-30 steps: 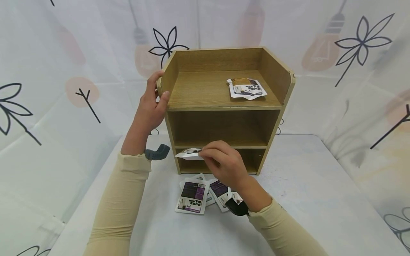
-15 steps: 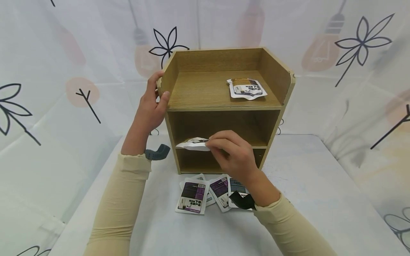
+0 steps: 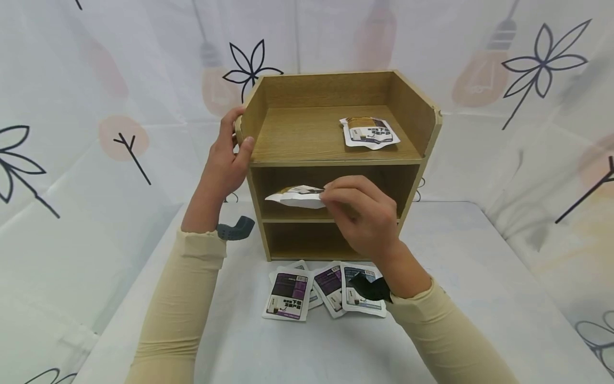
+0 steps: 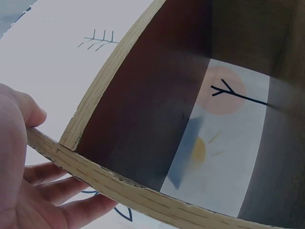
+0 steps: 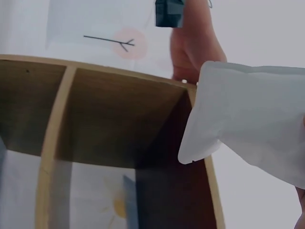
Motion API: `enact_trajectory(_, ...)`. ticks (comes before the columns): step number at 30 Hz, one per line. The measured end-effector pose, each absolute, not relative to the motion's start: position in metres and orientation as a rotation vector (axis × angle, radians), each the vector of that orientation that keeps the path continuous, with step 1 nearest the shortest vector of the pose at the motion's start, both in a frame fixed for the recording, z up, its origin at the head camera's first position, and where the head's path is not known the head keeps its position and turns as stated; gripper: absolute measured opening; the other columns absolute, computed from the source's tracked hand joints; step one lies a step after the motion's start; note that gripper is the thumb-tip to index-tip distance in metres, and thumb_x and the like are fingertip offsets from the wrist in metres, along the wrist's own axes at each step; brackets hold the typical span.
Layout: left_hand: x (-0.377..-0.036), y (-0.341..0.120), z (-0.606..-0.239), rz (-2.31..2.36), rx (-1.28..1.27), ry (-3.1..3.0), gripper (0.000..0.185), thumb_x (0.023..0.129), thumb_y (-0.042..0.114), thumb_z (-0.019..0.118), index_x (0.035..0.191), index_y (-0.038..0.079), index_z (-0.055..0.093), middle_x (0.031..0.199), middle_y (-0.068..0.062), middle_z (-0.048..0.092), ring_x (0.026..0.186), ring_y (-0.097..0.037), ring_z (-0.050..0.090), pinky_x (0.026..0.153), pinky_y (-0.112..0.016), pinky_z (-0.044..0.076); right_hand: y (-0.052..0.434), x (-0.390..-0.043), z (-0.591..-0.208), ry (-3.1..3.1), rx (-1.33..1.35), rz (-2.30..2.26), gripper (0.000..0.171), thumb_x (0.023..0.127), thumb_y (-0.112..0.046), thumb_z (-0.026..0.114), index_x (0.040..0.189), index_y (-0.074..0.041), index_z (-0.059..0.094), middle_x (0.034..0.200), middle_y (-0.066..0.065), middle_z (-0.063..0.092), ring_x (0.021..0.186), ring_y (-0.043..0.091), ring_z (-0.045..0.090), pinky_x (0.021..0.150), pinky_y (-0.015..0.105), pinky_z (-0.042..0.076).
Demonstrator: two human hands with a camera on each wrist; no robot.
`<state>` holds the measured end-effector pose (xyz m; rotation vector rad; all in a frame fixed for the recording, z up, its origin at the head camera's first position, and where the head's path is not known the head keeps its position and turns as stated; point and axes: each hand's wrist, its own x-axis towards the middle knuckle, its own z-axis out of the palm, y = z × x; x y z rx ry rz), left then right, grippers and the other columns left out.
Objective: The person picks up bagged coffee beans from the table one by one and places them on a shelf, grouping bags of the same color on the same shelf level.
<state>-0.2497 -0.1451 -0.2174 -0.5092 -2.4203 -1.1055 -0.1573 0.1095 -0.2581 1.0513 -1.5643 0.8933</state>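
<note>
My left hand (image 3: 224, 162) grips the upper left side board of a small wooden shelf unit (image 3: 331, 161). In the left wrist view, the thumb lies on one side of that board (image 4: 128, 188) and the fingers on the other. Between thumb and fingers, my right hand (image 3: 366, 216) pinches the right end of a white flat pouch (image 3: 298, 200), held roughly level before the middle compartment. Its plain white underside fills much of the right wrist view, where the pouch (image 5: 248, 114) partly covers the shelf's edge. Another white pouch (image 3: 370, 133) with a brown and black label lies on the top shelf, towards the right.
Several flat packets lie on the white table (image 3: 268, 352) in front of the unit: a purple-labelled packet (image 3: 288, 293) at left, another purple one (image 3: 329, 285), and a blue-labelled packet (image 3: 362, 304) partly under the right wrist strap (image 3: 371, 288). Patterned cloth (image 3: 144, 69) hangs behind.
My right hand has risen and shifted slightly right with the pouch, from before the bottom compartment to before the middle one. The left hand has stayed on the shelf unit.
</note>
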Motion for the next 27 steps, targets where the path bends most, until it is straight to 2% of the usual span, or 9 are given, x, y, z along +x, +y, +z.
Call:
enact_trajectory(5, -0.249, -0.145, -0.218, -1.105, -0.504, -2.42, 0.051, 0.101, 0.034, 0.037, 0.145, 0.046, 0.016, 0.152, -0.006, 0.035, 0.135, -0.028, 0.044, 0.099, -0.055, 0.046, 0.109, -0.158, -0.249, -1.515, 1.021, 0.952, 0.006, 0.082, 0.002, 0.072, 0.088, 0.0, 0.072, 0.087, 0.015, 0.068, 0.083, 0.025, 0.067, 0.089, 0.019, 0.051)
enact_trajectory(20, -0.251, -0.145, -0.218, -1.1, -0.505, -2.424, 0.051, 0.1, 0.037, 0.037, 0.145, 0.047, 0.015, 0.152, -0.005, 0.034, 0.135, -0.027, 0.044, 0.099, -0.054, 0.047, 0.11, -0.161, -0.222, -1.389, 0.941, 0.957, 0.013, 0.075, 0.01, 0.072, 0.085, 0.001, 0.071, 0.085, 0.017, 0.069, 0.083, 0.026, 0.067, 0.089, 0.025, 0.054)
enact_trajectory(27, -0.251, -0.146, -0.218, -1.1, -0.513, -2.414, 0.051, 0.1, 0.037, 0.037, 0.145, 0.046, 0.016, 0.153, -0.006, 0.034, 0.136, -0.028, 0.044, 0.098, -0.055, 0.047, 0.11, -0.167, -0.215, -1.356, 0.904, 0.944, 0.009, 0.077, 0.007, 0.072, 0.084, 0.001, 0.071, 0.085, 0.017, 0.069, 0.084, 0.026, 0.067, 0.089, 0.026, 0.054)
